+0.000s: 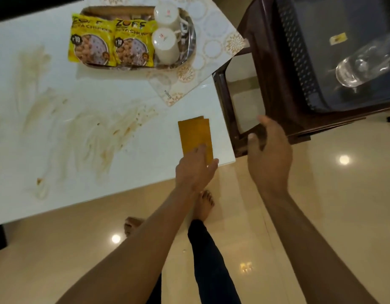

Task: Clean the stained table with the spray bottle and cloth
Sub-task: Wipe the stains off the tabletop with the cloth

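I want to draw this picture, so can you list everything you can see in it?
glossy white table: one, white, left and centre
smeared brown stains: many, brown, across the tabletop
folded mustard-yellow cloth: one, yellow, near the table's right corner
oval shiny metal tray: one, silver, far end of the table
yellow snack packets: two, yellow, in the tray
upturned white ceramic cups: two, white, in the tray beside the packets
white patterned placemat: one, white and gold, under the tray
dark brown plastic chair: one, brown, right of the table
clear plastic bottle: one, see-through, lying on the chair
left hand: one, fingers resting on the cloth
right hand: one, at the chair's edge
bare feet: two, on the floor
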